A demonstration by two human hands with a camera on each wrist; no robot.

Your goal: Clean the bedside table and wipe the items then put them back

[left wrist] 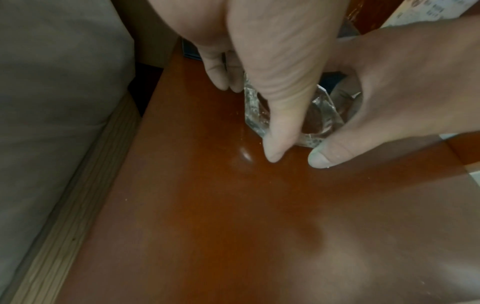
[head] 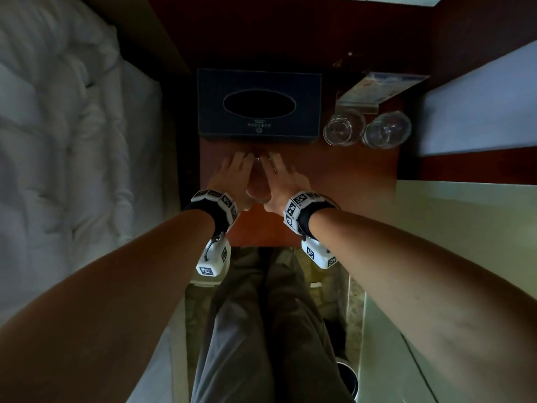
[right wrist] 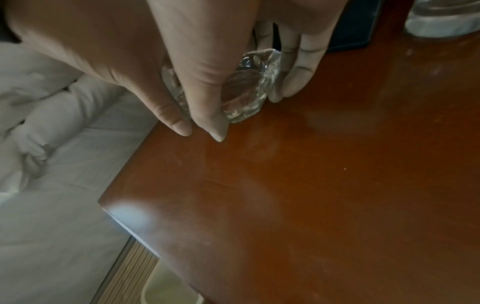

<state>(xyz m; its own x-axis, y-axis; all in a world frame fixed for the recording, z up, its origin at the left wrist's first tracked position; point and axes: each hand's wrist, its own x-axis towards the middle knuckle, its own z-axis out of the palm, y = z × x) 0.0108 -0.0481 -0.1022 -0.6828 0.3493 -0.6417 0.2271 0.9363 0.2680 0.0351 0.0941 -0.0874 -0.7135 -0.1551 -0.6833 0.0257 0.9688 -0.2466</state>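
A small faceted clear glass dish [head: 258, 186] sits low at the middle of the red-brown bedside table [head: 334, 181], held between both hands. My left hand [head: 236, 173] grips its left side, thumb [left wrist: 279, 131] at the near edge and fingers [left wrist: 221, 76] behind. My right hand [head: 280, 173] grips the right side, thumb [right wrist: 210, 115] in front and fingers [right wrist: 298, 74] curled round the far side. The dish [left wrist: 253, 111] looks tipped, its round base [right wrist: 242, 90] facing me. I cannot tell whether it touches the table.
A dark blue tissue box [head: 258, 104] stands just behind the hands. Two upturned clear glasses [head: 344, 129] [head: 388, 129] and a clear card stand [head: 374, 88] occupy the back right. White bedding [head: 58, 141] lies left, a pale green surface [head: 465, 228] right.
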